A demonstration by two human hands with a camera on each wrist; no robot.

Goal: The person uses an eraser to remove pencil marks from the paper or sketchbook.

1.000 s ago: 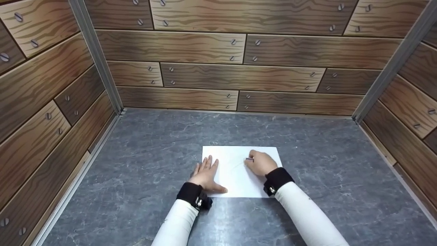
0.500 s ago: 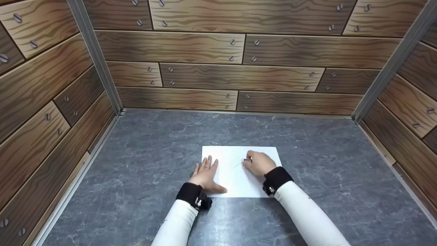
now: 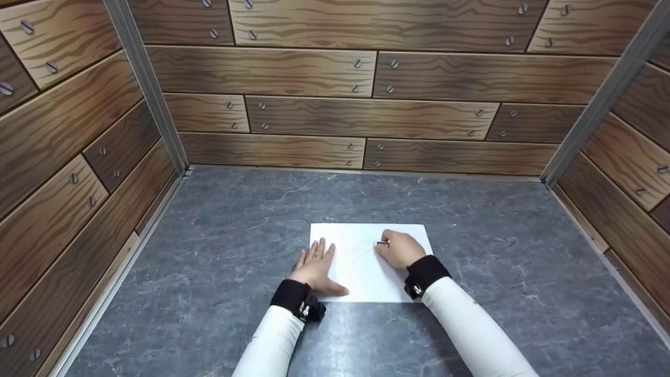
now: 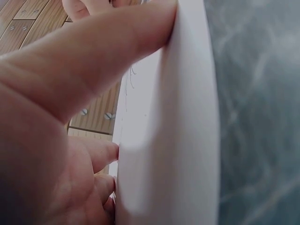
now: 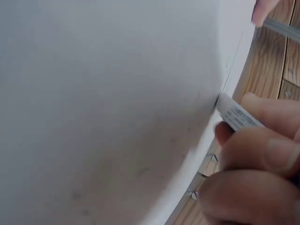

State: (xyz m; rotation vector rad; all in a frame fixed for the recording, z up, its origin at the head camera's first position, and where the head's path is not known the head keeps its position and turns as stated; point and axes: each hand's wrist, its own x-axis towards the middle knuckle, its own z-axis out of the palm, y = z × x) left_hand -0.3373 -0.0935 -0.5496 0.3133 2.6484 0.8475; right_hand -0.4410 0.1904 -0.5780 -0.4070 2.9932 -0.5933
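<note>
A white sheet of paper (image 3: 361, 280) lies on the grey marbled surface, with faint thin pencil lines (image 4: 132, 77) across it. My left hand (image 3: 315, 272) rests on its left side, fingers spread and thumb near the front edge. In the right part of the sheet, my right hand (image 3: 402, 251) pinches a small white eraser (image 5: 238, 115) with a printed barcode sleeve. The eraser's end meets the paper beside a drawn line, where a dark smudge shows. Small dark specks dot the paper in the right wrist view. My fingers cover much of the eraser.
Wood-patterned panels (image 3: 314, 115) with printed screws stand at the back and both sides. Grey metal strips (image 3: 152, 89) run along the corners. Each wrist wears a black band (image 3: 428, 272) with a small device on it.
My right hand shifts slightly left with the eraser, then back right, in a short stroke over the faint line. The left hand and the paper stay in place.
</note>
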